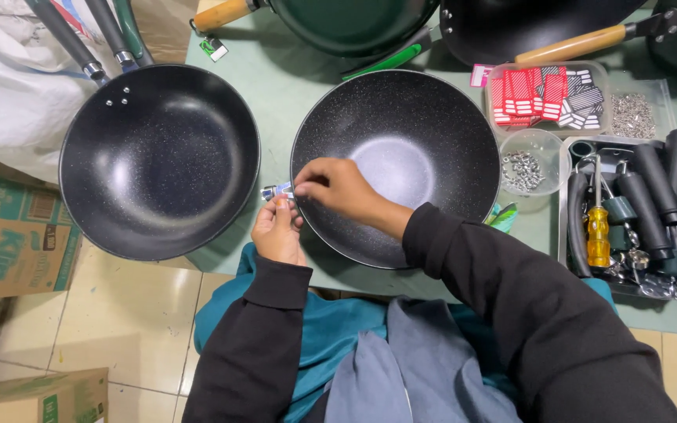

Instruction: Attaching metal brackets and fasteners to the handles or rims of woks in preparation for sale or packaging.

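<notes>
pinching a small blue and silver clip (277,190) with the fingers of both hands, i hold it at the left rim of the speckled black pan (396,166) on the green desk (284,78). my left hand (277,231) grips from below, my right hand (337,186) from above. the clip looks tiny, light and stiff, easy to drop. the pan looks heavy.

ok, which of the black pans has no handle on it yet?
The speckled wok directly under both hands, left hand and right hand. The pan on the left has a handle riveted on.
</notes>
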